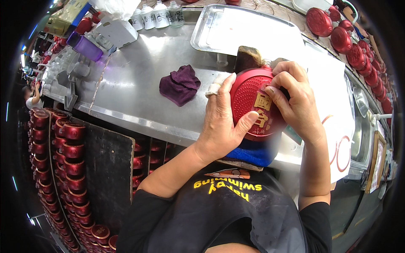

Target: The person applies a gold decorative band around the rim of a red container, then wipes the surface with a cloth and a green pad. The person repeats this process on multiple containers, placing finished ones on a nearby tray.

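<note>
A round, flat red bottle with raised dots and gold characters leans upright against a dark block on the steel counter. Around its left edge curls my left hand, the thumb lying over the bottle's face and a white wrap on one finger. My right hand is at the bottle's upper right, with thumb and fingertips pinched together against the face. Whatever lies between those fingertips is too small and covered to name. Below the bottle is a folded blue cloth. To the left lies a crumpled purple cloth.
A metal tray stands at the back of the steel counter. White bottles line the far left, near a purple container. Stacked red bottles fill the lower left; more red bottles run along the right.
</note>
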Available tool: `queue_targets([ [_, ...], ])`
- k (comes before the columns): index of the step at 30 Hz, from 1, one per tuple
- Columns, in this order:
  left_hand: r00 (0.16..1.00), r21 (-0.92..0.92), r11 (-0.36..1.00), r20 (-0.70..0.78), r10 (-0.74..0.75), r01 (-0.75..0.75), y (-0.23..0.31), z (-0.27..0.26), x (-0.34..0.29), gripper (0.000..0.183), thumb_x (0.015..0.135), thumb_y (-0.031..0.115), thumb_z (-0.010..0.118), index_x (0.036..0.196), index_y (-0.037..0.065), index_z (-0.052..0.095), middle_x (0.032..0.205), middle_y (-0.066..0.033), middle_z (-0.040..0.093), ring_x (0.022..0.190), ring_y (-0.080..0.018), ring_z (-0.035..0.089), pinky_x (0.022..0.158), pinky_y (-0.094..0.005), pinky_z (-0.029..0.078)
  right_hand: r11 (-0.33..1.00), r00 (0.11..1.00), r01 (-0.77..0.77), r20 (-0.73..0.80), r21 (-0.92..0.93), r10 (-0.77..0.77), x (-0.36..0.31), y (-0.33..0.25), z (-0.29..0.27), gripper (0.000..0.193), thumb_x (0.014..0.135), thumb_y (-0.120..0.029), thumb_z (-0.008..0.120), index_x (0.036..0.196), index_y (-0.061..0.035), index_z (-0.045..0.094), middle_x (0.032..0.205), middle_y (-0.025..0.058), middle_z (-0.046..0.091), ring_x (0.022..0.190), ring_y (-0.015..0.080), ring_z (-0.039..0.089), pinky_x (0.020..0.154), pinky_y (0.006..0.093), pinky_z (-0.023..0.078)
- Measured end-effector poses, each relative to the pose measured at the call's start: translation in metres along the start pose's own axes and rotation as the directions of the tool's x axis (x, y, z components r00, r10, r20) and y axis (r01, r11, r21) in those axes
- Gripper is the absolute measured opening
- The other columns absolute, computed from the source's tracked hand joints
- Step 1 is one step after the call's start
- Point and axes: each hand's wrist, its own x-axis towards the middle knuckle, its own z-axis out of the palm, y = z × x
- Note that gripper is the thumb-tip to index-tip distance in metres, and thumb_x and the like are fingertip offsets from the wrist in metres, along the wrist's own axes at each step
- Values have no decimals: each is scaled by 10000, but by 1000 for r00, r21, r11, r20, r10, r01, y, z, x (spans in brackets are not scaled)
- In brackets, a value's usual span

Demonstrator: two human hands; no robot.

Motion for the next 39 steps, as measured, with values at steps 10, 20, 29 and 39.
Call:
queue_targets([
  [10,1000,-33,999,6,7,-6,-2,1,0,853,983,416,675,1523,-85,246,1435,-333,389,1304,-453,425,1133,-516,329,1000,1000,20,-9,-3,-20,0,1,1,150,861,-38,750,887,-11,604,1061,135,604,1037,325,599,915,407,487],
  [20,999,30,999,11,-34,33,5,1,-1,954,885,330,787,1548,-52,219,1451,-312,415,1261,-450,466,1111,-518,354,999,999,36,-7,-2,-37,3,2,1,167,827,-32,754,881,-13,598,1053,143,598,1033,344,571,919,429,474],
  [29,1000,54,999,-4,-7,7,4,2,0,946,874,316,794,1536,-65,236,1471,-333,366,1339,-473,406,1148,-526,319,1000,999,30,-28,-4,-30,3,-1,2,182,805,-12,764,875,-15,596,1034,139,597,1027,344,576,901,426,481],
  [39,1000,107,994,-23,14,-12,7,1,0,901,909,351,765,1523,-69,257,1445,-322,398,1306,-459,433,1127,-521,335,995,979,-93,-182,25,96,-4,1,3,176,879,9,706,1037,-1,629,1125,174,614,1085,369,598,921,430,503],
])
